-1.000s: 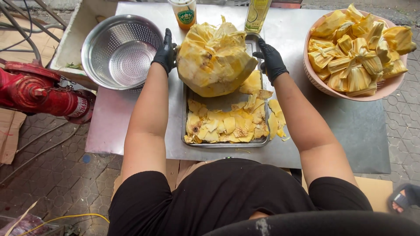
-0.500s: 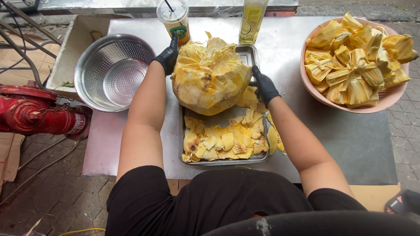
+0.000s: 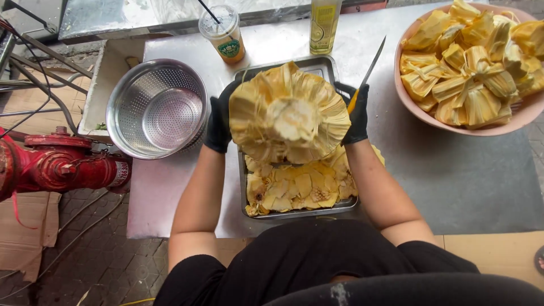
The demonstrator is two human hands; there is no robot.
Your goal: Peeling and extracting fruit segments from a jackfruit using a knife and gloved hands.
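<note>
Both black-gloved hands hold the big peeled yellow jackfruit chunk [image 3: 289,113] up over the steel tray, cut core facing the camera.

Left hand [image 3: 218,122] is clamped on the chunk's left flank; right hand [image 3: 356,116] braces the right flank while its fingers also pinch a yellow-handled knife [image 3: 365,76], blade pointing far and away from the fruit. Held above the rectangular steel tray [image 3: 334,205], probably so trimmings drop in: tray is lined with pale yellow rind and scraps. Perforated steel colander [image 3: 156,107] at left is empty. Pink round basin [image 3: 524,116] at far right is heaped with fibrous yellow fruit clusters. Lidded drink cup with straw [image 3: 224,33] and clear oil bottle [image 3: 324,25] stand along the far edge of the steel table [image 3: 453,170].
</note>
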